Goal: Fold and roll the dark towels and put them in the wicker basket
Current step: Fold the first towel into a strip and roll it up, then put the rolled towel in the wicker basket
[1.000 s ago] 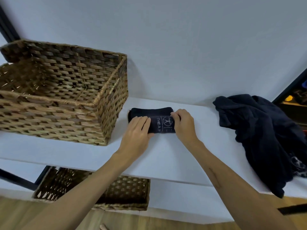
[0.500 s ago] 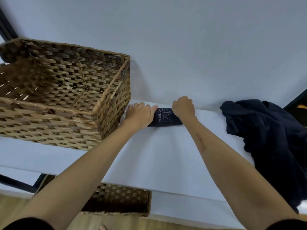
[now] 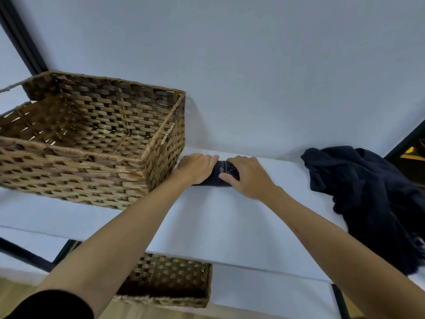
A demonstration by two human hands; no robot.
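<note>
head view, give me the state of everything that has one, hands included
rolled towel: rolled up, lying on the white shelf, held at both ends
left hand: curled over the roll's left end
right hand: gripping the roll's right end
wicker basket: upright, no towels visible inside
towel pile: unfolded, crumpled, draping over the shelf edge
lower basket: below the shelf, contents unclear

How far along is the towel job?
Early. Done: nothing, the wicker basket looks empty. In hand: the left hand and right hand grip one rolled dark towel on the white shelf. Left: the dark towel heap, unfolded.
</note>
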